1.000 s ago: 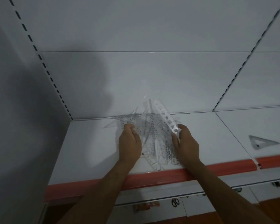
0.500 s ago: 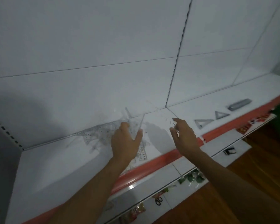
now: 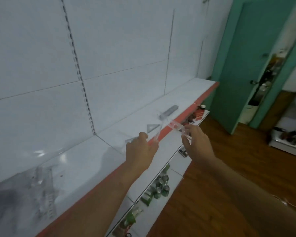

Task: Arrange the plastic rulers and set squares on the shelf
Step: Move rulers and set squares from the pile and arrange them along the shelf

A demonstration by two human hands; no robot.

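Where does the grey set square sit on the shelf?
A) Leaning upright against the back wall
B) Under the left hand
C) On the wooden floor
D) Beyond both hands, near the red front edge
D: the set square lies flat on the shelf past the left hand and right hand, close to the red edge.

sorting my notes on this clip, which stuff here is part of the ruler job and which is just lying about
Part of the job:
- clear ruler gripped by the left hand
- clear ruler pinched by the right hand
- set square on the shelf
- heap of clear rulers at the shelf's left
- grey stack further along, probably rulers

Just lying about:
- cans on the lower shelf
- green door
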